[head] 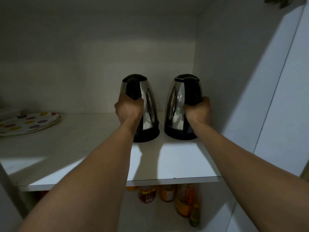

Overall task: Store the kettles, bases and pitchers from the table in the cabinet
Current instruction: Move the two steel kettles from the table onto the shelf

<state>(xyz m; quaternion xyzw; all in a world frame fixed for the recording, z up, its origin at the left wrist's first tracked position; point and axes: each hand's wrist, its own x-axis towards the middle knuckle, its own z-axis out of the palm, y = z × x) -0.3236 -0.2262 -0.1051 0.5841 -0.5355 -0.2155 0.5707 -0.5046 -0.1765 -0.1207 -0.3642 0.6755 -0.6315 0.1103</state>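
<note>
Both arms reach into the white cabinet (234, 81), onto its upper shelf (175, 161). Left hand (128, 109) wrapped tight around the black handle of the left kettle (147, 104), fingers curled over the handle's lower part. Right hand (199, 109) clenched the same way on the black handle of the right kettle (177, 101). Both kettles steel-bodied with black lids and black bottoms, both leaning a bit toward each other at the top. Whether their bottoms sit flat on the shelf is hard to tell; they look down on it or just touching.

Taking the shelf as the landmark: the two kettles are at its right half, toward the back, side by side with a narrow gap between them, not touching. Right kettle is near the cabinet's right side wall. A polka-dot plate (28, 123) lies at the shelf's far left, well apart from the kettles. Below the shelf, under its front edge, a group of bottles (167, 193) with orange and amber contents stands on a lower level, blurred
</note>
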